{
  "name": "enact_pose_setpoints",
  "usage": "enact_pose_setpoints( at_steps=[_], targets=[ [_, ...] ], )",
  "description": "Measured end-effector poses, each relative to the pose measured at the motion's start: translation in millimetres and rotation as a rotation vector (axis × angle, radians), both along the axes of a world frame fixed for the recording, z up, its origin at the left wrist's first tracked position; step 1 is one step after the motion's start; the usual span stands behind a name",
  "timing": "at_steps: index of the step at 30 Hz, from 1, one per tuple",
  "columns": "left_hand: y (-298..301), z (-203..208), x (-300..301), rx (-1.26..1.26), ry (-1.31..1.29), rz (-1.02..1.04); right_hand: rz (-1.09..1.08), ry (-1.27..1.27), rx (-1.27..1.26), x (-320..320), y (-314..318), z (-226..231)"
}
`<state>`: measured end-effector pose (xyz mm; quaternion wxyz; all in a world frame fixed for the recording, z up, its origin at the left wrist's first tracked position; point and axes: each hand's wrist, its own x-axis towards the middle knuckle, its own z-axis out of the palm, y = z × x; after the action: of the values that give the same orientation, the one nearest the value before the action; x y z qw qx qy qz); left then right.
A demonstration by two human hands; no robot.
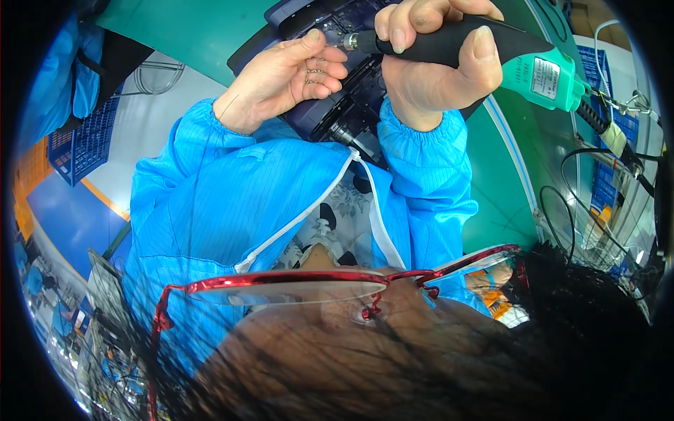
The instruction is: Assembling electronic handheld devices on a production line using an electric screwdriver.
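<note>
At the top of the head view, a green table (203,28) carries a dark blue-black device housing (330,105), opened up so that its inner board and fittings show; it lies just in front of the person's chest, between the two blue sleeves (210,203). Over its upper part both hands meet.

Next in size is the electric screwdriver (484,56), black at the grip and green at the rear, with a coiled cable (611,126) trailing off to the right. It lies nearly level across the picture, its metal tip (349,41) pointing left at the housing. The right hand (435,63) is wrapped firmly around the black grip, thumb along the near side.

The left hand (291,74) rests on the housing with its fingers curled close to the driver's tip; they seem to pinch something small there, perhaps a screw, but it is too small to tell. A thin bracelet or ring glints at its fingers.

To drive well from this position, the bit probably wants to sit square in the fastener's head before the motor runs, with the left fingers steadying the tip and then drawing clear, and the right hand pressing along the tool's axis so the bit does not skip onto the board.

At left, a blue plastic crate (84,137) stands by the floor.
</note>
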<state>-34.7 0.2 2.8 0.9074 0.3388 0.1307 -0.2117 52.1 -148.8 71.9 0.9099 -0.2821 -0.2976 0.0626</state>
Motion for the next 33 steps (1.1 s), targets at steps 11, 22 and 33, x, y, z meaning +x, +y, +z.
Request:
enact_pose_setpoints(
  at_steps=[11,22,33],
  targets=[
    [1,-3,0,-0.012,-0.017,-0.017,0.016,-0.04,0.004,3,-5,-5],
    [0,1,0,0.026,-0.04,-0.015,0.0,-0.063,-0.079,5,-3,-8],
    [11,11,-8,0.1,-0.052,0.008,-0.055,-0.08,-0.158,5,-36,5]
  ],
)
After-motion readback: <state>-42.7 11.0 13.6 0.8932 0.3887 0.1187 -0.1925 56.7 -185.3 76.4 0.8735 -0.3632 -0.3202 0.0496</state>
